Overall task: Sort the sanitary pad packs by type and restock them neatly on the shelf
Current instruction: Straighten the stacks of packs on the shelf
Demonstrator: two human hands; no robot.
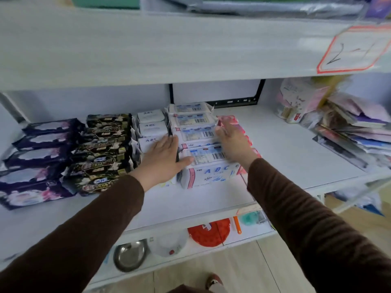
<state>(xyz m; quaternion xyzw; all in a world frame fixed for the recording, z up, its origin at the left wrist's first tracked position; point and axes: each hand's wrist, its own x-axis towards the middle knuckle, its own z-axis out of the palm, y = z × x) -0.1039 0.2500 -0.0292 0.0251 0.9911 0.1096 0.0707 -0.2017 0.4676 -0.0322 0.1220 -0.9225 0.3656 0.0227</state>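
Note:
A row of white-and-pink ABC pad packs (208, 166) runs front to back in the middle of the white shelf (285, 149). My left hand (163, 157) lies flat against the row's left side, fingers straight, thumb on the front pack. My right hand (232, 140) presses flat on the row's right side, over red-pink packs (229, 120) partly hidden behind it. Left of the row stand smaller white ABC packs (150, 125), then black floral packs (101, 153), then dark purple packs (36, 157).
An untidy heap of mixed packs (355, 127) lies at the shelf's right end, beside a tall pale pack (296, 98). The shelf above carries a red-bordered label (355, 49). Below sit a steel bowl (130, 254) and a red item (209, 231).

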